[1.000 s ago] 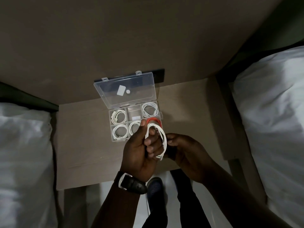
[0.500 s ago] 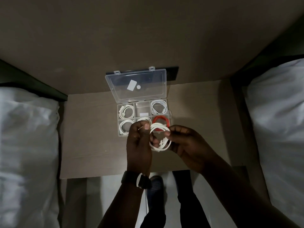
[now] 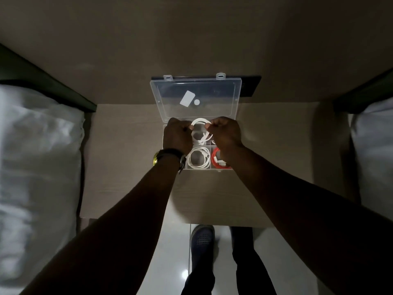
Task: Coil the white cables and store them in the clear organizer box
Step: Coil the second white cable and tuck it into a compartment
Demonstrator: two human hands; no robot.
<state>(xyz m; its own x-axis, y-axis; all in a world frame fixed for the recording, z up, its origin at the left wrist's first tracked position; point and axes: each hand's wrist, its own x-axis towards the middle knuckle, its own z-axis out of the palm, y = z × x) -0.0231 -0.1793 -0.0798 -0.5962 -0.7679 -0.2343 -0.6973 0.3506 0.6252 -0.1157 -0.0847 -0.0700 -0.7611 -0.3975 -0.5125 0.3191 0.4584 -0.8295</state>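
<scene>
**Coil held over the box, ready to go in**

Head view: both hands hold one coiled white cable (image 3: 201, 132) above the back row of the clear organizer box (image 3: 221, 170). The left hand (image 3: 177, 136) is closed on the coil's left side, its fingers pinching the loops; the right hand (image 3: 226, 133) is closed on the coil's right side the same way. The coil hangs between the two hands, roughly flat, over what looks like the middle back compartment, though the hands hide most of that row. Just nearer the person than the left hand, another white coil (image 3: 199, 157) lies in a front compartment; under the right wrist a red cable (image 3: 220, 159) fills the compartment beside it. Beyond both hands the open lid (image 3: 195, 96) stands tilted back.

The risk is spring-back. If either hand lets go before the loops are pressed below the dividers, the coil would likely open and ride up over a wall, blocking the lid. A loose end trailing toward the white coil nearer the wrists could also tangle with it.
</scene>
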